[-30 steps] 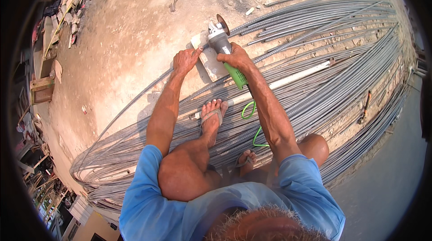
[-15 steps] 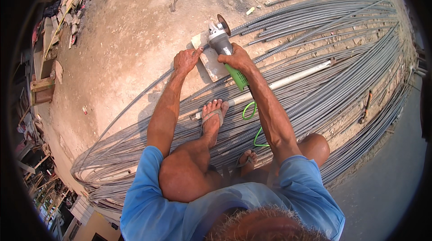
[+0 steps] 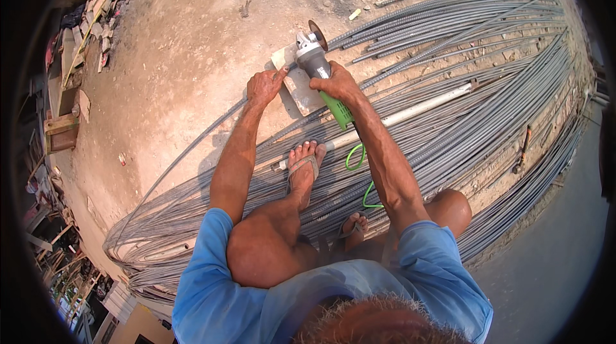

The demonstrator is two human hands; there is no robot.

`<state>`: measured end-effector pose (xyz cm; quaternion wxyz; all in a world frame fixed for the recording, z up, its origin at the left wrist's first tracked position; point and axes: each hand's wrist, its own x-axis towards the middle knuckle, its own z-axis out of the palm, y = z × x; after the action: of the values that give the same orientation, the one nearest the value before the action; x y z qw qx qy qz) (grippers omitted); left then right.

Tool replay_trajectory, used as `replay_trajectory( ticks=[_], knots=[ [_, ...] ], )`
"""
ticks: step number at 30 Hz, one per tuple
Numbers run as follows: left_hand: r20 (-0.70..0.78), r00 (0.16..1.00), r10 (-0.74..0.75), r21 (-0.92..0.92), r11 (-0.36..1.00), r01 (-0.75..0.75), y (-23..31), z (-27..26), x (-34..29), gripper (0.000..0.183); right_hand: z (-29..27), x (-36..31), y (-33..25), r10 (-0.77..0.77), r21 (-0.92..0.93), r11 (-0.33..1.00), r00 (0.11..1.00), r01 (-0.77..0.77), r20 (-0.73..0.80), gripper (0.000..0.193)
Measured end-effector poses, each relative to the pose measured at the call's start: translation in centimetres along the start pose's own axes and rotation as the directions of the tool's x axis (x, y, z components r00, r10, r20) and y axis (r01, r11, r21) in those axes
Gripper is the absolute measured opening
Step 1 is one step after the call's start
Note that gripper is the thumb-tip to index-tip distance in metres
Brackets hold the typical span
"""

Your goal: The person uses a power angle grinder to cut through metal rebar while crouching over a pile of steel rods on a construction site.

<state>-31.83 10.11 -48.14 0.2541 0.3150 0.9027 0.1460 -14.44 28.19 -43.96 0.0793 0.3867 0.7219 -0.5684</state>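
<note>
My right hand [image 3: 337, 82] is wrapped round the body of an angle grinder [image 3: 314, 61], which has a grey and green casing. Its thin cutting disc [image 3: 317, 34] points away from me, at the far end of the tool. To the left, my left hand [image 3: 264, 86] is closed on a ribbed steel rebar [image 3: 215, 124]. That bar curves up from the lower left and runs on toward the grinder head, over a flat block [image 3: 304, 92]. Whether the disc touches the bar cannot be made out. A green power cord [image 3: 355, 158] loops below the grinder.
Long bundles of rebar [image 3: 443, 142] spread across the ground beneath and right of me. A pale pipe [image 3: 423, 108] lies over them by my sandalled foot [image 3: 302, 167]. A hammer-like tool [image 3: 523, 150] rests at the right. Scrap wood [image 3: 62, 124] is heaped at the left edge.
</note>
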Motion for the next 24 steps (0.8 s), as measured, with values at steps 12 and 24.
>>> replay_trajectory(
  ticks=[12, 24],
  knots=[
    [-0.023, 1.0, 0.016, 0.011, 1.0, -0.016, 0.31, -0.11, -0.22, 0.077, -0.21, 0.07, -0.4, 0.009, 0.015, 1.0, 1.0, -0.01, 0.019, 0.077],
    [-0.013, 1.0, 0.006, 0.002, 1.0, -0.006, 0.03, 0.17, -0.02, 0.068, 0.21, 0.01, 0.19, -0.004, 0.03, 1.0, 1.0, 0.004, -0.003, 0.077]
  ],
)
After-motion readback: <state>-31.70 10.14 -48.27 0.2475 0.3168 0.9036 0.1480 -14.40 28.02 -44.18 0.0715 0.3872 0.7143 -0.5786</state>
